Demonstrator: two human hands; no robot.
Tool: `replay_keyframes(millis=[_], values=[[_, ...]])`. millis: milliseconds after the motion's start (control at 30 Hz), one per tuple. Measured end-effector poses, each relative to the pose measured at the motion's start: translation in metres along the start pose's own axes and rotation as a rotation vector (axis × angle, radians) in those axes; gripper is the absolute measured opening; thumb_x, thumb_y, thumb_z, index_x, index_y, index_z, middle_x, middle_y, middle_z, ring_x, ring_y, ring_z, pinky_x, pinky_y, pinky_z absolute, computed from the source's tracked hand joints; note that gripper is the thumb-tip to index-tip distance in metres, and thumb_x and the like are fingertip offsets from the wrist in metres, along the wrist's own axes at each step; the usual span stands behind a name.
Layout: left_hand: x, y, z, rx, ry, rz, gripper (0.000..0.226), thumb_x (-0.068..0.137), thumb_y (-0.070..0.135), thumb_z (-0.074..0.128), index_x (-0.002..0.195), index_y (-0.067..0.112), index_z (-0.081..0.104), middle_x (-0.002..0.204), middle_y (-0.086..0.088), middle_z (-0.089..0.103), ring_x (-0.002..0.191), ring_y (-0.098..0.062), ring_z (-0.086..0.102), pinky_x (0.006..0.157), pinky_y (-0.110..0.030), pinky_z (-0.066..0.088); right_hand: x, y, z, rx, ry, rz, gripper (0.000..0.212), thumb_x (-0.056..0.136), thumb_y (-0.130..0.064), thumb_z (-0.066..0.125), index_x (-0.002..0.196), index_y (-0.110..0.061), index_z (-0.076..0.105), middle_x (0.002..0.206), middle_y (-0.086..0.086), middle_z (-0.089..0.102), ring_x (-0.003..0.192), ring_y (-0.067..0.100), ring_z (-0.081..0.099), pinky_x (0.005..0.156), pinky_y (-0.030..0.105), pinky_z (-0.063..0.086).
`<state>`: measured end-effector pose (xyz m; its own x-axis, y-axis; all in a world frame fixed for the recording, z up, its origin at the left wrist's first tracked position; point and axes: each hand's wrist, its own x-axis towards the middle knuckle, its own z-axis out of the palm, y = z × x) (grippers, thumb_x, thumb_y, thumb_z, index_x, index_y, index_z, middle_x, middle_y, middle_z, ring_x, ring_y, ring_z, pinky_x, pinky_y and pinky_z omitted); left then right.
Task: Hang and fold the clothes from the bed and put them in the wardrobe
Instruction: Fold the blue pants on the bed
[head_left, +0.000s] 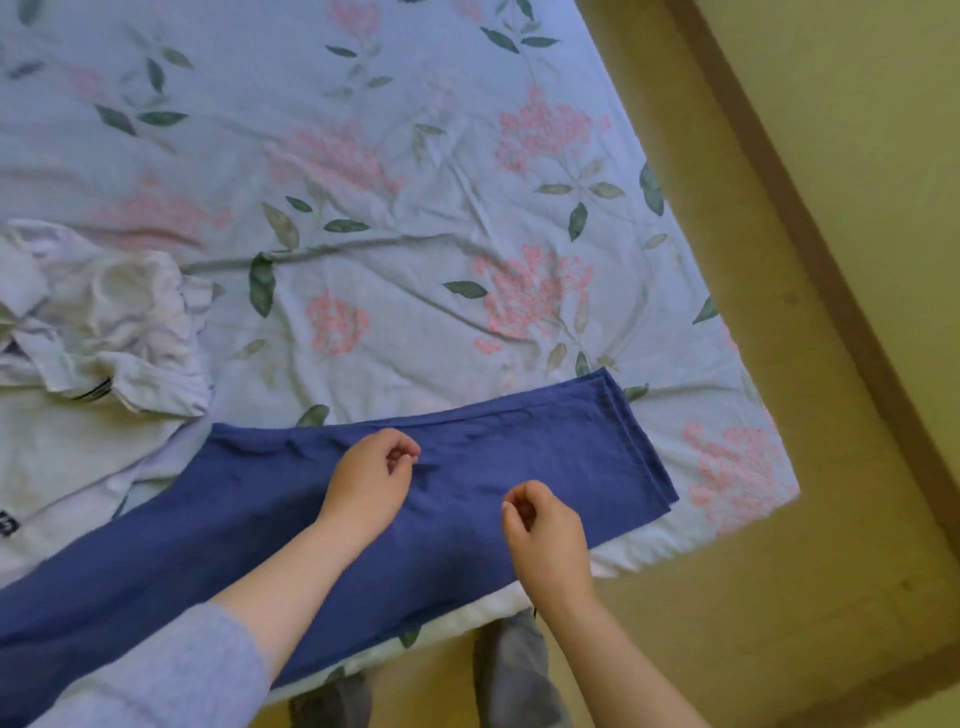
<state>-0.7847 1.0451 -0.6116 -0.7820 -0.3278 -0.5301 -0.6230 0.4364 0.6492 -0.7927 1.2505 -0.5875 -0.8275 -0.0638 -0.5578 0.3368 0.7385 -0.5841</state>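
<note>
The blue garment (467, 467) is lying flat along the near edge of the bed (415, 208). Its layered hem is pointing toward the corner of the bed on the right, and its other end is running out of view at lower left. It is lying doubled lengthwise, the edges stacked at the hem, which is probably keeping it narrow for the cross folds to come.

The left hand (371, 480) is hovering over the middle of the garment. Its fingers (402, 452) are curling toward the thumb, and no cloth is showing between them. The right hand (545, 530) is sitting near the garment's front edge, its fingers (519, 501) curling in the same way and gripping nothing visible. Whether either hand is touching the cloth is not clear. Both hands are standing close together at mid-length, likely where the next fold line is being set.

A heap of white clothes (104, 322) is waiting at the left, touching the garment's far edge, kept apart so the folding area is staying free. The wardrobe is not showing in this view. The folding is judged partly done; storing is not yet begun.
</note>
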Motion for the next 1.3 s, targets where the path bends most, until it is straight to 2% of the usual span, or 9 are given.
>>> replay_keyframes(millis=[233,467,567,667,800,967,1100,1200,1300], values=[[-0.054,-0.099,-0.077,-0.074,0.161,-0.161,0.022,0.090,0.010,0.059,0.082,0.031,0.061,0.086,0.010,0.068,0.080,-0.003,0.062,0.062,-0.015,0.043,-0.032,-0.068,0.086,-0.011,-0.173,-0.091,0.015,0.095,-0.024,0.053,0.082,-0.026,0.058,0.071,-0.007,0.062,0.066,0.005,0.057,0.056,0.016,0.043],[-0.114,-0.205,-0.127,-0.129,0.251,-0.342,0.017,0.091,0.014,0.061,0.100,0.027,0.060,0.099,0.006,0.063,0.087,-0.006,0.059,0.074,-0.022,0.048,-0.080,-0.116,0.188,-0.039,-0.394,-0.134,0.017,0.097,-0.025,0.052,0.109,-0.025,0.064,0.087,-0.013,0.065,0.075,0.001,0.060,0.058,0.009,0.045],[-0.132,-0.239,-0.143,-0.160,0.301,-0.409,0.017,0.090,0.014,0.062,0.104,0.022,0.061,0.101,0.005,0.063,0.089,-0.008,0.060,0.077,-0.025,0.047,-0.098,-0.131,0.223,-0.037,-0.447,-0.123,0.031,0.097,-0.025,0.051,0.128,-0.021,0.059,0.103,-0.012,0.065,0.088,0.000,0.062,0.070,0.007,0.047],[-0.149,-0.270,-0.154,-0.164,0.381,-0.456,0.021,0.089,0.015,0.065,0.109,0.016,0.062,0.105,0.002,0.062,0.090,-0.013,0.060,0.079,-0.026,0.045,-0.112,-0.139,0.249,-0.015,-0.466,-0.105,0.040,0.098,-0.023,0.051,0.138,-0.021,0.051,0.123,-0.011,0.061,0.111,0.006,0.058,0.091,0.016,0.046],[-0.168,-0.306,-0.166,-0.171,0.462,-0.501,0.028,0.086,0.017,0.069,0.113,0.013,0.061,0.112,-0.002,0.060,0.093,-0.015,0.060,0.079,-0.029,0.047,-0.122,-0.139,0.276,-0.036,-0.449,-0.099,0.034,0.097,-0.019,0.052,0.132,-0.020,0.054,0.092,-0.015,0.060,0.083,0.006,0.060,0.070,0.013,0.048],[-0.185,-0.339,-0.181,-0.119,0.574,-0.566,0.044,0.080,0.017,0.076,0.118,0.008,0.057,0.118,-0.011,0.054,0.104,-0.028,0.057,0.087,-0.040,0.049,-0.128,-0.131,0.299,-0.119,-0.448,-0.046,0.051,0.098,-0.020,0.052,0.148,-0.019,0.040,0.091,-0.021,0.055,0.077,-0.001,0.055,0.058,0.005,0.042],[-0.190,-0.351,-0.185,0.028,0.588,-0.610,0.049,0.076,0.020,0.079,0.117,0.006,0.058,0.123,-0.018,0.052,0.114,-0.039,0.045,0.098,-0.047,0.040,-0.133,-0.132,0.310,-0.150,-0.444,-0.024,0.053,0.097,-0.020,0.052,0.149,-0.019,0.040,0.087,-0.005,0.063,0.072,0.007,0.058,0.051,0.007,0.040],[-0.191,-0.358,-0.190,-0.088,0.653,-0.681,0.066,0.074,0.018,0.081,0.129,0.004,0.048,0.134,-0.022,0.041,0.122,-0.043,0.039,0.102,-0.048,0.037,-0.135,-0.135,0.317,-0.164,-0.447,-0.022,0.054,0.097,-0.019,0.052,0.149,-0.019,0.039,0.080,-0.003,0.061,0.067,0.008,0.056,0.048,0.006,0.040],[-0.192,-0.360,-0.194,-0.319,0.682,-0.745,0.084,0.071,0.015,0.084,0.139,0.007,0.035,0.135,-0.020,0.044,0.119,-0.041,0.049,0.093,-0.045,0.045,-0.134,-0.133,0.319,-0.170,-0.442,-0.008,0.055,0.097,-0.018,0.052,0.150,-0.019,0.038,0.074,-0.002,0.057,0.062,0.007,0.051,0.046,0.009,0.039]])
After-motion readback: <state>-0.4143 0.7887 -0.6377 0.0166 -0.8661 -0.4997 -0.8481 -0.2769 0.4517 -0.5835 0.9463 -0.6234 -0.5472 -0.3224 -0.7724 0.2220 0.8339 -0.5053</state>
